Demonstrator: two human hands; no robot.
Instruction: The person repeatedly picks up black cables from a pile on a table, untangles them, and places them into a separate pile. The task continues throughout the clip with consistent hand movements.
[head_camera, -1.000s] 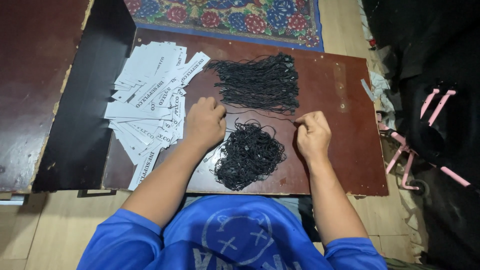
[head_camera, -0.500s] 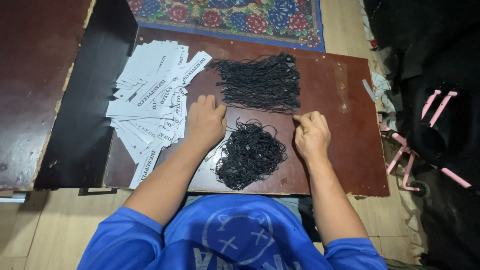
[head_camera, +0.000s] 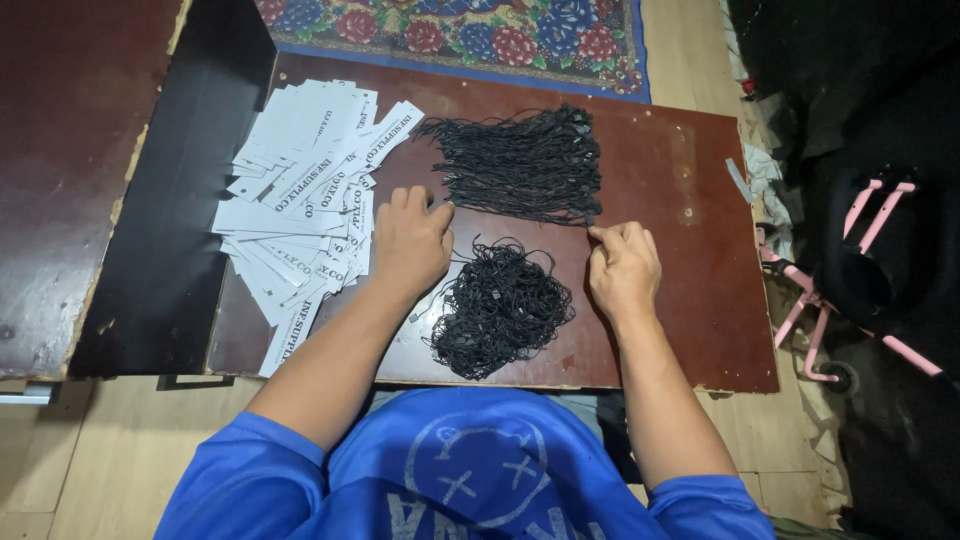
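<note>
On a low red-brown board (head_camera: 690, 180) lie a spread of white paper tags (head_camera: 300, 200), a flat bundle of straight black strings (head_camera: 525, 165) and a tangled heap of black strings (head_camera: 500, 308). My left hand (head_camera: 408, 243) rests palm down beside the tags, its fingertips at the near left end of the straight bundle. My right hand (head_camera: 623, 268) lies to the right of the tangled heap; its thumb and forefinger pinch at the bundle's near right end, where a thin string runs toward the left hand.
A dark board (head_camera: 170, 200) lies left of the table, with a brown surface (head_camera: 60, 170) beyond it. A flowered rug (head_camera: 470, 30) lies at the far side. Black fabric and a pink-framed object (head_camera: 860, 250) sit at the right.
Both hands have held nearly the same place. The right fingertips have shifted slightly toward the bundle's near right end.
</note>
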